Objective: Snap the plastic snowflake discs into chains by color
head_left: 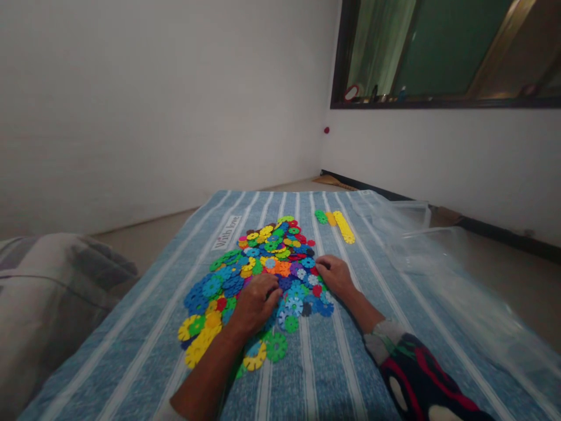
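Working before a plain white wall (166, 99), at a bench (131, 351) draped in striped blue cloth (368, 257). Curling the fingers of the left hand (258, 301) over the near part of a heap of notched discs (278, 266), mid-bench; bending those of the right hand (336, 276) down at the heap's right edge, just beside a blue disc (308, 262). Not managing to make out any piece between fingertips, left or right. Apparently picking through the heap with both hands; probably needing next to single out one disc from overlapping neighbours. Farther out, seeing a green group (321, 217), an orange group (330, 218) and a long yellow row (344, 227) side by side, apart from the heap. Beyond these, noticing clear plastic boxes (432, 235) rightward, grey fabric (65, 280) leftward, and a dark-framed window (451, 47) above.
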A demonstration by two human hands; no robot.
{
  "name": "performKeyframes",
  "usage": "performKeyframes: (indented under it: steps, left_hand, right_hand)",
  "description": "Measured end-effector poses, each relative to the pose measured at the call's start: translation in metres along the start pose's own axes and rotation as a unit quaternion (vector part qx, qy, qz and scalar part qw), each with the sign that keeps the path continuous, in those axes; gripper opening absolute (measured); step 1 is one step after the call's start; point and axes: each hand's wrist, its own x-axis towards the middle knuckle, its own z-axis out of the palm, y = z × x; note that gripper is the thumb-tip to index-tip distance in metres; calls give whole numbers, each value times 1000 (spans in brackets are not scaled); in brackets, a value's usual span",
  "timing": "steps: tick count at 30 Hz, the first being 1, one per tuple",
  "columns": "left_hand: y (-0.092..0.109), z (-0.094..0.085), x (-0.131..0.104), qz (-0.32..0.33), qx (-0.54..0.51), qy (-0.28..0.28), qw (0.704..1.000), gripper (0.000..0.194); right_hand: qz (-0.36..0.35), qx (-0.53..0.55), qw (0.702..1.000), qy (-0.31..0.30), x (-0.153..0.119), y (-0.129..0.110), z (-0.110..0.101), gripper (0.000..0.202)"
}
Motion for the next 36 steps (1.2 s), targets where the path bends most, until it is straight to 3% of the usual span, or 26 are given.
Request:
performKeyframes:
  steps: [13, 23, 29, 36]
  left_hand:
    - [-19, 11, -5, -29, 48, 45, 997, 25]
    - [-10, 14, -8, -15, 121, -12, 992, 31]
    - [0, 9, -8, -3, 110, -64, 992, 26]
    - [6, 6, -4, 1, 86, -72, 994, 16]
  right_hand:
    - [-34, -60, 997, -44, -2, 7, -2, 16]
    - [-67, -65, 995, -39, -3, 9, -3, 16]
    - [-76, -62, 995, -37, -3, 11, -1, 15]
    - [-76, -64, 994, -39, -3, 12, -2, 15]
